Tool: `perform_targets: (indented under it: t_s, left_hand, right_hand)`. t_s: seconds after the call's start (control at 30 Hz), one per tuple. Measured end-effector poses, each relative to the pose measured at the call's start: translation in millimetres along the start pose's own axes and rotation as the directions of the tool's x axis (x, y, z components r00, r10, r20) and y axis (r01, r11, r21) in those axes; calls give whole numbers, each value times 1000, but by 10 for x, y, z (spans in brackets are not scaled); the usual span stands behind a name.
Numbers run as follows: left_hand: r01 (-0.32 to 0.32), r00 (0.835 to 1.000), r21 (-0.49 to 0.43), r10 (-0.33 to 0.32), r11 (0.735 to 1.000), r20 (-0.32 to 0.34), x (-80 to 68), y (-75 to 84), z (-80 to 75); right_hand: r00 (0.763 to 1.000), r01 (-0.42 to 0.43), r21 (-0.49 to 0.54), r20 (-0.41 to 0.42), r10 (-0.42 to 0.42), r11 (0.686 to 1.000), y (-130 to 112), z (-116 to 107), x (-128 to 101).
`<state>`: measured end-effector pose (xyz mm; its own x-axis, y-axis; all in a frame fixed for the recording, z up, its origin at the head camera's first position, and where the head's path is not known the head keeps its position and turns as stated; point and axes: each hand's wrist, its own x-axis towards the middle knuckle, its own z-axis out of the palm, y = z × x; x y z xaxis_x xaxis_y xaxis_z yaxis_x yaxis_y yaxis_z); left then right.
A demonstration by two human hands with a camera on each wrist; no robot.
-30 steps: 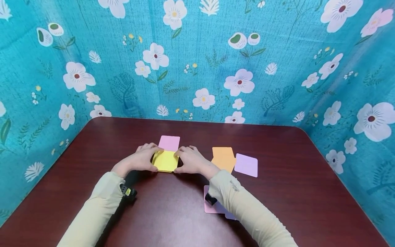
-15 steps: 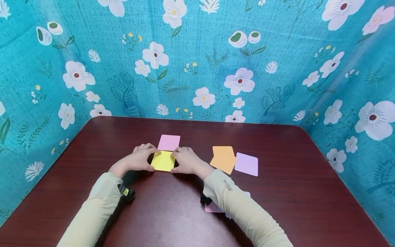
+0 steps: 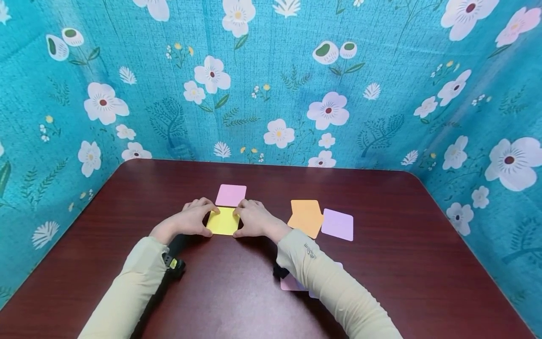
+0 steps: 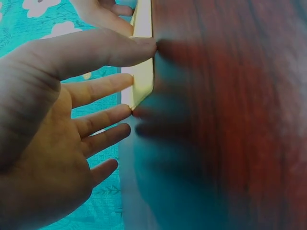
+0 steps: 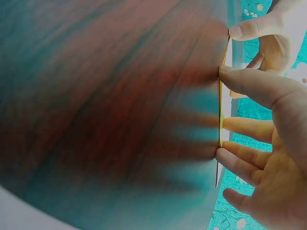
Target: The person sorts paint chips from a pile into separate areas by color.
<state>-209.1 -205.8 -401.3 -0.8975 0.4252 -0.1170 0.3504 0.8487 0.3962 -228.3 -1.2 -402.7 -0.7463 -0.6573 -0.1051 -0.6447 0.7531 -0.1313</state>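
Note:
A yellow paper square (image 3: 223, 221) lies flat on the dark red table (image 3: 381, 282). My left hand (image 3: 190, 219) presses its left edge with straight fingers, the thumb at the near corner. On the opposite edge my right hand (image 3: 255, 219) presses the same way. The left wrist view shows my left fingertips (image 4: 125, 111) touching the yellow paper (image 4: 143, 72). In the right wrist view the right fingertips (image 5: 225, 154) meet the thin paper edge (image 5: 221, 115).
A pink square (image 3: 231, 194) lies just behind the yellow one. To the right, an orange sheet (image 3: 306, 216) sits beside a lilac square (image 3: 337, 224). More pink and lilac sheets (image 3: 290, 284) peek from under my right forearm. Blue flowered cloth (image 3: 271, 84) walls the table.
The yellow paper, lifted with a raised left flap a second ago, now lies flat. Both hands have drawn slightly closer together on it.

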Motion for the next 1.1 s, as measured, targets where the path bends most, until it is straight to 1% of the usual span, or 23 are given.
perform_targets:
  t_s: [0.33, 0.5, 0.63, 0.73, 0.9, 1.1]
  left_hand:
    - [28, 1000, 26, -29, 999, 5, 39, 78, -5]
    - [20, 1000, 33, -20, 999, -17, 65, 127, -5]
    - [-5, 999, 52, 7, 999, -35, 106, 191, 4]
    - [-36, 998, 69, 39, 997, -46, 150, 253, 30]
    - [-82, 995, 82, 87, 993, -57, 216, 405, 90]
    - [-135, 989, 60, 138, 989, -59, 300, 604, 160]
  right_hand:
    - [1000, 5, 31, 7, -5, 999, 28, -18, -52]
    - [1000, 2, 46, 8, -2, 999, 104, -57, -113]
    - [1000, -17, 59, 10, 17, 998, 193, -116, -175]
    - [999, -30, 78, 16, 29, 996, 268, -157, -236]
    - [999, -38, 98, 8, 38, 994, 401, -207, -353]
    - [998, -64, 100, -1, 64, 993, 578, -238, -501]
